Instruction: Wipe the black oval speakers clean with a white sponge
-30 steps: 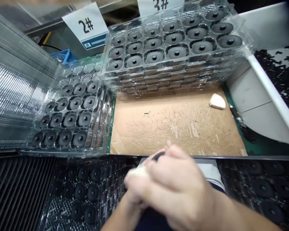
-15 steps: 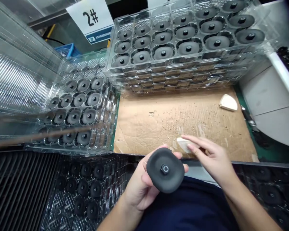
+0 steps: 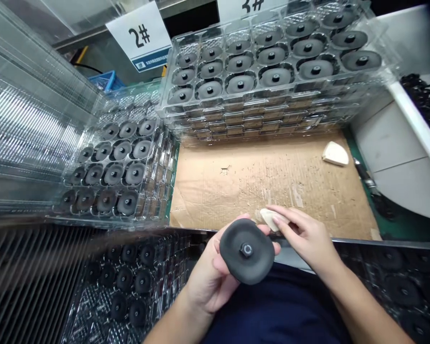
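My left hand (image 3: 215, 272) grips a black rounded-square disc (image 3: 249, 267) by its edges, with the concave face and its small central stub turned up toward me. Between the thumb and fingers of my right hand (image 3: 304, 234) is a small cream-white sponge-like pad (image 3: 270, 218). The pad is just beyond the disc's upper right edge, close to the fingertips of my left hand; whether it touches them I cannot tell. Both hands are over the front edge of a worn cardboard sheet (image 3: 215, 191).
A second cream pad (image 3: 336, 154) lies on the cardboard's right side. Stacked clear trays (image 3: 232, 102) of black discs stand behind, and another stack (image 3: 154, 184) stands left. A dark-handled tool (image 3: 370, 184) rests at the right, beside a white bin (image 3: 390, 143). A "2#" sign (image 3: 139, 40) hangs behind.
My right hand has moved slightly left with the cream pad, closer to the disc. My left hand and the disc have hardly moved. The camera view has shifted a little.
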Demonstrator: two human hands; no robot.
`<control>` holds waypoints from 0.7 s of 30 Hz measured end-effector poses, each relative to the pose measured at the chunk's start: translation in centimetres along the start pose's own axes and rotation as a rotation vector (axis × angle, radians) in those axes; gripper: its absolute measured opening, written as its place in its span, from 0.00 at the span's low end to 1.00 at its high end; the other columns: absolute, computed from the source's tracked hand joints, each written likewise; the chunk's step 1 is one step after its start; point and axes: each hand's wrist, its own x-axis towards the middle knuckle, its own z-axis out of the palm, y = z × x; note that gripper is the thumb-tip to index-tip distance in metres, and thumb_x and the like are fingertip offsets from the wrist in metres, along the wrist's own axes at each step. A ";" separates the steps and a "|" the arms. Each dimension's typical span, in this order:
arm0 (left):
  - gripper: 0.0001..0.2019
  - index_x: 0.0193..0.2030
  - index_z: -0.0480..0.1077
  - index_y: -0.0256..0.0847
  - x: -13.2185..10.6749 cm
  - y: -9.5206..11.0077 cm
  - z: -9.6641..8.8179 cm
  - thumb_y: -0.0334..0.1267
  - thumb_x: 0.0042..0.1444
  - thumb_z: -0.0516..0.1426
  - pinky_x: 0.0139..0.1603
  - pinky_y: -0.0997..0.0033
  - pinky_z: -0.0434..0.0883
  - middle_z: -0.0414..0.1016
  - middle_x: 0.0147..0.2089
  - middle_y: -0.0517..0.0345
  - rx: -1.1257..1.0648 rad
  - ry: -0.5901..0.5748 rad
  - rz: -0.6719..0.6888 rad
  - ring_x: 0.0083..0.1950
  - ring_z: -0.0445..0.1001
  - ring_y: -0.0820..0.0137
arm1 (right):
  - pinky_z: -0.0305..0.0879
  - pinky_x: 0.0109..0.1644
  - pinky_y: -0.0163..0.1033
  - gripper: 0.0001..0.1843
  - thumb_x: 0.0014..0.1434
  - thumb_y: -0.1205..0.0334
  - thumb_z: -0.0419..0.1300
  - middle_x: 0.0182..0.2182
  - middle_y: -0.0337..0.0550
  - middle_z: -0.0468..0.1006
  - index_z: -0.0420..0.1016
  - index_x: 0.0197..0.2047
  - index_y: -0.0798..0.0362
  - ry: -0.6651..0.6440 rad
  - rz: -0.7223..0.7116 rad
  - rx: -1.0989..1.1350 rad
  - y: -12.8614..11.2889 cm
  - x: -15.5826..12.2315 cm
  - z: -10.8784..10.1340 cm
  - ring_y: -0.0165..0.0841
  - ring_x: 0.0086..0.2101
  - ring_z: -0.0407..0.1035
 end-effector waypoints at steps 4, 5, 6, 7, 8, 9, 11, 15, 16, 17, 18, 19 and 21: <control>0.26 0.49 0.74 0.47 -0.3 -0.2 0.1 0.42 0.40 0.69 0.53 0.70 0.70 0.80 0.47 0.59 0.034 -0.035 0.011 0.46 0.79 0.66 | 0.69 0.34 0.37 0.16 0.64 0.58 0.53 0.35 0.44 0.79 0.75 0.51 0.52 -0.029 -0.016 0.011 0.3 -0.6 0.3 0.32 0.30 0.72; 0.26 0.48 0.74 0.47 -0.4 -0.3 0.2 0.43 0.39 0.69 0.53 0.70 0.70 0.80 0.47 0.59 0.047 -0.044 0.011 0.46 0.79 0.66 | 0.69 0.33 0.36 0.16 0.64 0.58 0.53 0.35 0.44 0.79 0.75 0.51 0.52 -0.039 -0.018 0.010 0.4 -0.8 0.5 0.32 0.30 0.72; 0.26 0.48 0.74 0.47 -0.5 -0.3 0.2 0.43 0.38 0.69 0.52 0.68 0.70 0.80 0.47 0.59 0.062 -0.048 0.009 0.46 0.79 0.65 | 0.69 0.33 0.36 0.16 0.64 0.59 0.52 0.36 0.44 0.80 0.75 0.51 0.52 -0.046 -0.018 0.008 0.4 -0.9 0.6 0.32 0.30 0.72; 0.27 0.47 0.74 0.48 -0.6 -0.4 0.2 0.44 0.37 0.70 0.52 0.67 0.70 0.80 0.47 0.59 0.077 -0.048 0.009 0.45 0.79 0.65 | 0.69 0.33 0.37 0.16 0.64 0.59 0.52 0.36 0.45 0.80 0.76 0.51 0.52 -0.048 -0.016 0.005 0.4 -1.1 0.7 0.33 0.31 0.72; 0.27 0.47 0.75 0.48 -0.7 -0.4 0.2 0.44 0.36 0.70 0.51 0.66 0.71 0.80 0.46 0.58 0.088 -0.052 0.010 0.45 0.79 0.64 | 0.69 0.33 0.37 0.16 0.64 0.59 0.52 0.35 0.45 0.80 0.76 0.50 0.53 -0.049 -0.015 0.003 0.4 -1.2 0.8 0.33 0.31 0.72; 0.28 0.47 0.74 0.49 -0.7 -0.4 0.2 0.44 0.35 0.70 0.51 0.66 0.71 0.80 0.46 0.58 0.099 -0.061 0.010 0.45 0.79 0.64 | 0.68 0.33 0.37 0.16 0.64 0.59 0.52 0.34 0.45 0.80 0.76 0.50 0.53 -0.048 -0.012 0.002 0.3 -1.3 0.8 0.33 0.30 0.72; 0.28 0.49 0.74 0.51 -0.9 -0.5 0.2 0.45 0.36 0.70 0.52 0.66 0.70 0.80 0.47 0.59 0.115 -0.091 0.007 0.46 0.79 0.64 | 0.68 0.31 0.37 0.16 0.64 0.60 0.52 0.31 0.43 0.79 0.76 0.50 0.53 -0.045 -0.010 0.001 0.1 -1.4 0.9 0.32 0.27 0.70; 0.28 0.48 0.74 0.54 -1.0 -0.7 0.2 0.48 0.37 0.69 0.54 0.60 0.69 0.79 0.48 0.60 0.132 -0.116 -0.005 0.47 0.78 0.63 | 0.68 0.32 0.38 0.16 0.63 0.60 0.52 0.31 0.43 0.79 0.76 0.49 0.52 -0.039 -0.021 0.009 0.2 -1.4 1.2 0.32 0.28 0.71; 0.28 0.48 0.74 0.55 -1.1 -0.7 0.2 0.48 0.36 0.69 0.54 0.58 0.69 0.79 0.48 0.59 0.135 -0.111 -0.009 0.47 0.78 0.62 | 0.69 0.32 0.38 0.16 0.63 0.60 0.52 0.32 0.43 0.80 0.77 0.49 0.52 -0.037 -0.024 0.013 0.3 -1.4 1.3 0.33 0.29 0.72; 0.28 0.48 0.74 0.55 -1.1 -0.8 0.2 0.48 0.36 0.69 0.54 0.57 0.69 0.79 0.47 0.59 0.140 -0.100 -0.008 0.46 0.78 0.61 | 0.69 0.33 0.38 0.15 0.63 0.60 0.52 0.33 0.44 0.80 0.77 0.48 0.52 -0.030 -0.025 0.016 0.4 -1.3 1.2 0.33 0.31 0.72; 0.28 0.48 0.74 0.54 -1.1 -0.8 0.1 0.48 0.35 0.69 0.54 0.57 0.69 0.80 0.47 0.58 0.143 -0.088 -0.004 0.46 0.79 0.61 | 0.69 0.33 0.38 0.15 0.64 0.60 0.52 0.33 0.44 0.80 0.77 0.48 0.53 -0.022 -0.025 0.018 0.3 -1.3 1.1 0.34 0.31 0.72; 0.28 0.48 0.74 0.54 -1.1 -0.9 0.0 0.47 0.35 0.70 0.53 0.58 0.69 0.80 0.47 0.58 0.145 -0.074 0.001 0.46 0.79 0.61 | 0.69 0.32 0.38 0.15 0.64 0.60 0.52 0.34 0.45 0.80 0.76 0.49 0.53 -0.013 -0.024 0.020 -0.1 -1.2 0.7 0.34 0.31 0.72; 0.28 0.49 0.74 0.53 -1.1 -1.0 -0.1 0.46 0.36 0.70 0.53 0.61 0.70 0.80 0.47 0.58 0.145 -0.049 0.013 0.46 0.79 0.62 | 0.68 0.29 0.36 0.15 0.64 0.59 0.53 0.35 0.44 0.79 0.75 0.50 0.52 0.040 -0.020 0.033 -1.6 -1.2 -0.5 0.32 0.29 0.71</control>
